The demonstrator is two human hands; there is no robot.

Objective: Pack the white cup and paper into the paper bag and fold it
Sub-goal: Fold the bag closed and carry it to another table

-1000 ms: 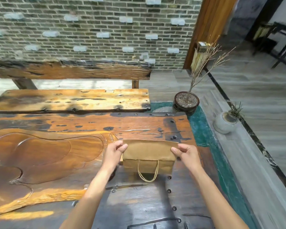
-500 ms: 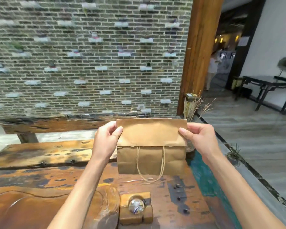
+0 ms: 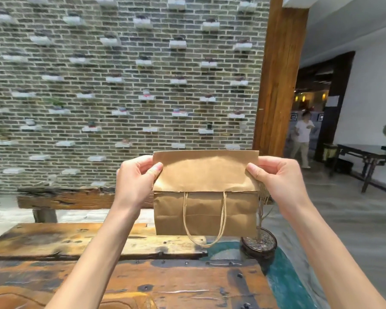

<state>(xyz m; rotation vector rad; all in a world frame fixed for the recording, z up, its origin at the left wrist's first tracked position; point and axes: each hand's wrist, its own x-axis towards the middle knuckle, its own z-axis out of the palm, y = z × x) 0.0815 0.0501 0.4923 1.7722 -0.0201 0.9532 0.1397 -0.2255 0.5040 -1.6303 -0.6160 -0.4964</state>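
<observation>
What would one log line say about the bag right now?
paper bag: top folded over, held up above table | left hand: pinches left edge | right hand: pinches right edge

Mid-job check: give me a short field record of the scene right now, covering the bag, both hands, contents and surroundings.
bag: brown paper bag, held up in the air above the wooden table
fold: top flap folded down over the front
handles: twine loop hangs below the flap
left hand: grip pinches the flap's left edge
right hand: grip pinches the flap's right edge
cup and paper: not visible
nearby: potted plant behind the bag's right corner
</observation>
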